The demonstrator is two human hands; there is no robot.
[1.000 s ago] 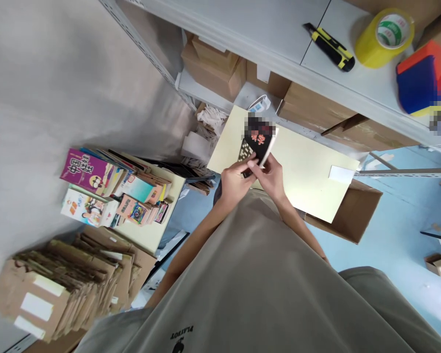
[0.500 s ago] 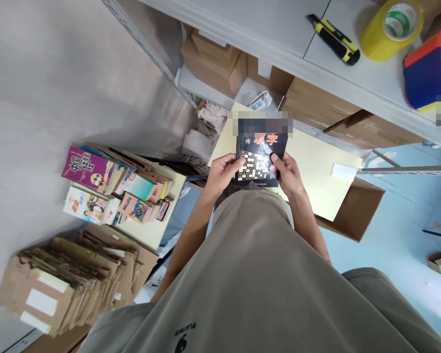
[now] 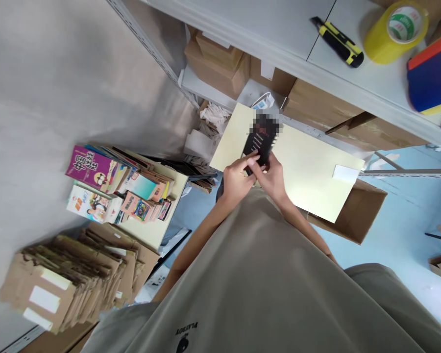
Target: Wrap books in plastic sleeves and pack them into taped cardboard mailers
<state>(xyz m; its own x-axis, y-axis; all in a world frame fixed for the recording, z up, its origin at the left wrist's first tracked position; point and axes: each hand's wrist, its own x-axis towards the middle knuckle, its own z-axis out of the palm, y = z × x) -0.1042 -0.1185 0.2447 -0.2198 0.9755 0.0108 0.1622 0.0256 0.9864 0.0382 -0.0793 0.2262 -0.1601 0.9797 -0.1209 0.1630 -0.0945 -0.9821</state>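
The black book (image 3: 260,143) is held up over the near part of the pale table (image 3: 305,171), in front of the person's body; the left hand (image 3: 238,178) and the right hand (image 3: 272,177) close on its lower end, fingers bent in narrow and thumbs nearly meeting, a grip that probably steadies the covers and leaves the upper end free; some fingers are hidden, so I cannot tell how they bear on it, nor whether its lower edge touches anything; its dark printed face tilts into view, seemingly because the hands pinch it only from below; on the raised shelf (image 3: 272,29) a black-and-yellow cutter (image 3: 338,42) lies beside a roll of yellow tape (image 3: 375,41), likely for easy reach; the books (image 3: 93,169) sit in close stacks on a side table (image 3: 150,236), perhaps for mutual support; the flattened cartons (image 3: 88,274) are packed tightly together, presumably to save room.
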